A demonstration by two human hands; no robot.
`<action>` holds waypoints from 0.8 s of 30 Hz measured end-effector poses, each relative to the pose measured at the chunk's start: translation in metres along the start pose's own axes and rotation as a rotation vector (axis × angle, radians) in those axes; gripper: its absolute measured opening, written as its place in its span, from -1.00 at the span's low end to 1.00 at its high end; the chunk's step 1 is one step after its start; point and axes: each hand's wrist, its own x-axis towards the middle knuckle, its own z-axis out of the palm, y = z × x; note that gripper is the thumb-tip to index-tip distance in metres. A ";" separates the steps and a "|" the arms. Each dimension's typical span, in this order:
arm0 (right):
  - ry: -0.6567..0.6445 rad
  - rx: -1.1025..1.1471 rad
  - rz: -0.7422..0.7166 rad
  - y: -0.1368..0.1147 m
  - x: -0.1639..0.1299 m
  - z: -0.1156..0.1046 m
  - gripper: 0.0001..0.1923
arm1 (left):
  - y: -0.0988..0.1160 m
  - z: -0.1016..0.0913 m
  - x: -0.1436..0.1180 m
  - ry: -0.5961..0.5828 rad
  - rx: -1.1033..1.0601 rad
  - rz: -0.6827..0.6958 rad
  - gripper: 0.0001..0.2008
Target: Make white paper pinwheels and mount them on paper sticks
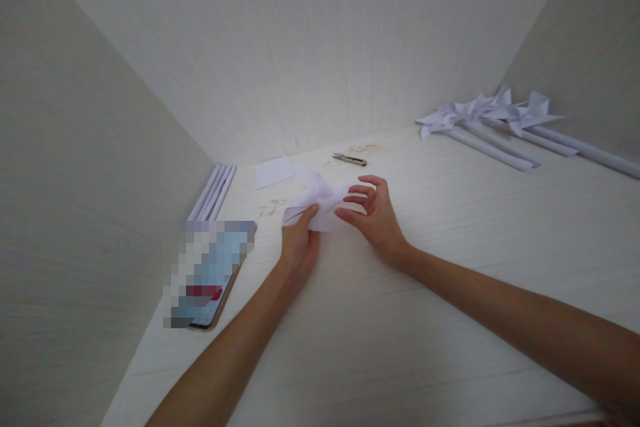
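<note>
My left hand (299,240) pinches a white paper pinwheel (320,197) near its lower left part, thumb on top and fingers beneath. The pinwheel has folded, pointed blades and is held just over the white table. My right hand (373,217) is at the right side of the pinwheel, fingers curved and apart from the thumb. Its fingertips are close to the right blade; whether they touch it I cannot tell. Behind the pinwheel lie small thread snips (350,159) and a square white paper sheet (274,172).
Several finished paper pinwheels on rolled paper sticks (493,140) lie at the back right. More white paper rolls (213,192) rest by the left wall. A phone (220,280), partly blurred, lies at the left. Small brownish bits (273,207) are scattered on the table. Walls enclose three sides.
</note>
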 end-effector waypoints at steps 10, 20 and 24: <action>-0.188 0.135 0.169 0.005 0.000 0.004 -0.75 | -0.008 0.007 -0.015 -0.054 -0.032 -0.113 -0.69; -0.141 0.165 0.322 0.001 0.011 -0.006 -0.82 | 0.001 -0.005 -0.007 -0.300 0.060 -0.264 -0.79; -0.320 0.049 0.461 -0.008 0.020 -0.019 -0.84 | 0.013 -0.014 0.002 -0.426 0.153 -0.438 -0.86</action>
